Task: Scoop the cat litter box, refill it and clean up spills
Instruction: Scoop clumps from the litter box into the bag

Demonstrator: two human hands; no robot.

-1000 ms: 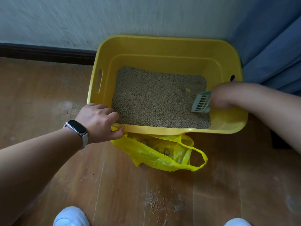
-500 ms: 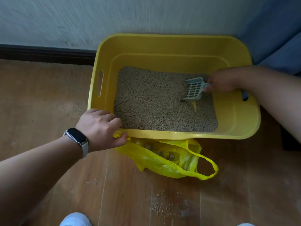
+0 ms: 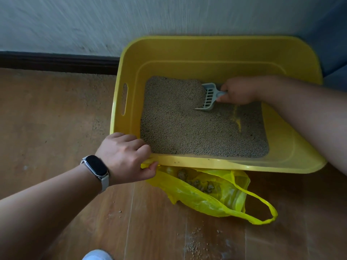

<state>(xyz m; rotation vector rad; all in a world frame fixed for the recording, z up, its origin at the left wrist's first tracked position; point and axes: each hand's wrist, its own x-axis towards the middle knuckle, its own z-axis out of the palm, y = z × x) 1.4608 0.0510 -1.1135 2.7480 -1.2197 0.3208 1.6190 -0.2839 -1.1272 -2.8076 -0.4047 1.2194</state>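
Observation:
A yellow litter box [image 3: 216,51] stands on the wood floor against the wall, with grey-brown litter [image 3: 187,132] across its bottom. My right hand [image 3: 238,91] grips the handle of a grey slotted scoop [image 3: 208,97], whose blade digs into the litter near the back. A streak of bare yellow bottom shows to the right of the scoop. My left hand [image 3: 125,156], with a watch on the wrist, grips the box's front left rim together with an edge of a yellow plastic bag [image 3: 210,194]. The bag lies open in front of the box with several clumps inside.
Spilled litter grains [image 3: 195,243] lie scattered on the floor in front of the bag. A dark skirting board [image 3: 56,61] runs along the wall at left. A blue curtain [image 3: 334,40] hangs at the right. A white shoe tip [image 3: 97,255] shows at the bottom edge.
My right hand has moved the scoop from the box's right side toward the back middle and pushed it into the litter. My left hand has kept its hold on the rim.

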